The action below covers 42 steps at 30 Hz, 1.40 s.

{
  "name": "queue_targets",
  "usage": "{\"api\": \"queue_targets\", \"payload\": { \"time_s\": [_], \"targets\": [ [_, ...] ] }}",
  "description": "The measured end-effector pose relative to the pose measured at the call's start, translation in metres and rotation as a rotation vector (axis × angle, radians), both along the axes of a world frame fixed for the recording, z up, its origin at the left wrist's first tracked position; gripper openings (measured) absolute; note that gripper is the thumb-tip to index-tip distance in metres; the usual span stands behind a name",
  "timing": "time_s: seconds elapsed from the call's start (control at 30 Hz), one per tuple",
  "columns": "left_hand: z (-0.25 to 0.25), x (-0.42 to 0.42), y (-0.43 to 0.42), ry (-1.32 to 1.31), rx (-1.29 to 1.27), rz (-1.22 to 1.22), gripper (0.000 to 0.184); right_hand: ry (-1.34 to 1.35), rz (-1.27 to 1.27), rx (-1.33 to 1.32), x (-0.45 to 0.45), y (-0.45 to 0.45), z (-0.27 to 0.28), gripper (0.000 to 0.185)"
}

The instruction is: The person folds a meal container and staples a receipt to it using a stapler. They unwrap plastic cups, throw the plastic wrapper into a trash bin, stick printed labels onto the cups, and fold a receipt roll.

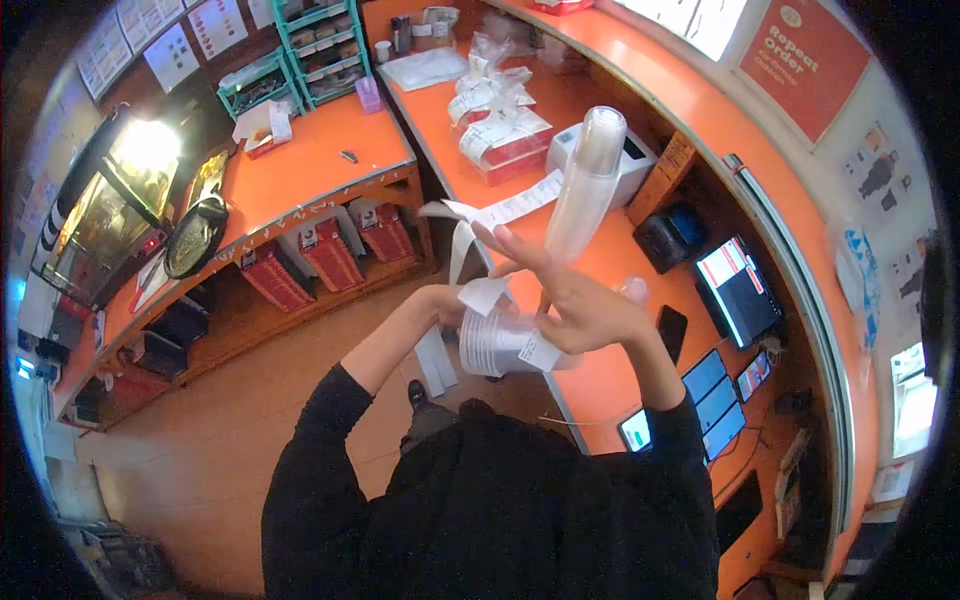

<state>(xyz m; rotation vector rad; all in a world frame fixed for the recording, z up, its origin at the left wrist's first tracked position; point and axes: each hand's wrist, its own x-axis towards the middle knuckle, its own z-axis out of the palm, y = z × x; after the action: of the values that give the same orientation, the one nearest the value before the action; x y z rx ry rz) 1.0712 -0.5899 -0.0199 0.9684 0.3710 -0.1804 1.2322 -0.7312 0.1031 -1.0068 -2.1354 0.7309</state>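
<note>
My left hand [446, 301] grips a stack of clear plastic cups [486, 345] lying sideways in front of my body; the cups hide most of its fingers. A printed white label [540, 351] is on the side of the stack, and a blank-looking white paper piece [484, 296] lies at its upper edge. Above the stack is my right hand [585, 305], fingers stretched out and apart. A curling strip of white label paper [461, 250] hangs by its fingertips; whether they touch it I cannot tell. Behind, a tall stack of clear cups [585, 200] stands on the orange counter [600, 405].
A white printer [630, 160] stands behind the tall cups, with a printed paper strip [525, 200] beside it. Red boxes in plastic bags [506, 140] line the counter's far part. A monitor [738, 290], a phone [672, 330] and tablets [712, 400] are at the right. A lit display warmer [110, 215] stands left.
</note>
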Motion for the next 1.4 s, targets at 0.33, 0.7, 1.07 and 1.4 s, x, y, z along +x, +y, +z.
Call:
{"api": "queue_targets", "payload": {
  "time_s": [0.33,0.7,1.07,1.4],
  "targets": [
    [-0.028,0.019,-0.018,0.003,-0.16,-0.145,0.052,0.031,-0.566,0.511,0.013,-0.045,-0.039,0.125],
    [-0.012,0.02,-0.016,0.064,0.127,-0.153,0.073,0.768,-0.801,-0.147,0.001,-0.046,-0.081,0.133],
    [-0.001,0.01,-0.047,-0.244,0.331,0.17,0.069,0.553,-1.311,0.33,-0.016,-0.021,-0.085,0.114],
    [-0.05,-0.006,-0.04,-0.113,-0.113,-0.002,0.066,0.851,-1.47,0.489,0.014,-0.037,-0.092,0.111]
  ]
}}
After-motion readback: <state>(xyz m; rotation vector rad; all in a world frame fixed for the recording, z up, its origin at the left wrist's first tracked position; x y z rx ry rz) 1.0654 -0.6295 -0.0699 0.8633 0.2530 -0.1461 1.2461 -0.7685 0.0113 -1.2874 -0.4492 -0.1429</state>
